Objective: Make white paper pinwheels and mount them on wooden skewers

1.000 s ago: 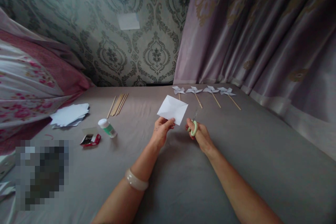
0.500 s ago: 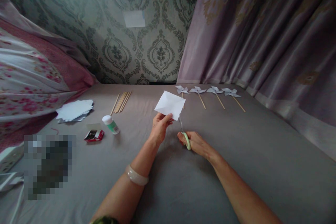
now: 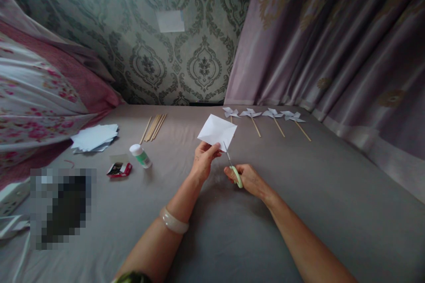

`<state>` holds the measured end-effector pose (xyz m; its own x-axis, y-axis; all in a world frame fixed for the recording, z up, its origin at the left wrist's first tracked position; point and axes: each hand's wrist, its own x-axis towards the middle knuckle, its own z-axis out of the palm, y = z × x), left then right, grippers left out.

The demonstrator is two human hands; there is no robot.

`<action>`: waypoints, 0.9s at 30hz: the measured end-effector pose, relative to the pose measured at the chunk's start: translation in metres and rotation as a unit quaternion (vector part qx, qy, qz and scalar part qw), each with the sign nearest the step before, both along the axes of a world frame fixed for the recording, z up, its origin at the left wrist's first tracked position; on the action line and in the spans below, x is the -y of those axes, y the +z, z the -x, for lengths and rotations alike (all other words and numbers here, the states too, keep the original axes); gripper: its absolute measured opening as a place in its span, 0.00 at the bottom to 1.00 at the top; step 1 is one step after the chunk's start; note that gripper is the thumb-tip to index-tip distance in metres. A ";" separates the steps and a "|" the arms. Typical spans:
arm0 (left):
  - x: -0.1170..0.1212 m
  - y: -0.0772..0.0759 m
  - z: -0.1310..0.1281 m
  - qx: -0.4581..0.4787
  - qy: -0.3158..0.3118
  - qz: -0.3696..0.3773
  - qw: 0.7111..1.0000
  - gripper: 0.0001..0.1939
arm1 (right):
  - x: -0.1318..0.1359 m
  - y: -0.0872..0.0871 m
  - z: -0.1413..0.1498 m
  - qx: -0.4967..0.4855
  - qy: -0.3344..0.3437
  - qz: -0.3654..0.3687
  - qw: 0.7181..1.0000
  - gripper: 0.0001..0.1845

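Note:
Between the thumb and fingers of my left hand [image 3: 205, 159] is a square sheet of white paper [image 3: 217, 130], pinched at its near edge and held up off the surface. Faint crease lines run across it. My right hand [image 3: 244, 179] is closed around the pale green handles of a pair of scissors [image 3: 237, 177]. The scissor blades point up and away, meeting the paper near its closest corner, just right of my left thumb. How far a cut runs into the sheet, I cannot tell.
Several paper pinwheels [image 3: 274, 112] on sticks lie in a row at the back right. At the left are loose wooden sticks [image 3: 156, 127], stacked white paper [image 3: 96, 137], a white-capped green bottle [image 3: 141, 157], a small red box [image 3: 118, 170] and a power strip [image 3: 15, 196].
The paper and my left hand have shifted slightly right. The scissor blades now overlap the sheet a little farther in from its edge.

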<state>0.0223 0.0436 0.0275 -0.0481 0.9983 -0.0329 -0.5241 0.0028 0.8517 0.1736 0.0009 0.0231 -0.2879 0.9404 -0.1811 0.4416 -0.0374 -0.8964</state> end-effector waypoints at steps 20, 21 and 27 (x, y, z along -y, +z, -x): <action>0.000 -0.001 -0.003 0.004 0.010 -0.007 1.000 0.17 | 0.000 0.003 0.002 0.004 -0.010 0.002 1.000 0.30; 0.000 -0.001 -0.002 0.002 0.010 -0.007 1.000 0.16 | 0.000 0.003 0.002 0.005 -0.010 0.002 1.000 0.30; 0.001 0.000 -0.002 -0.003 0.014 -0.004 1.000 0.16 | 0.000 0.002 0.001 0.017 -0.021 -0.005 1.000 0.30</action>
<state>0.0247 0.0428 0.0280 -0.0756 0.9969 -0.0236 -0.5186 -0.0191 0.8548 0.1725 0.0008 0.0251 -0.2425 0.9531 -0.1811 0.4701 -0.0478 -0.8813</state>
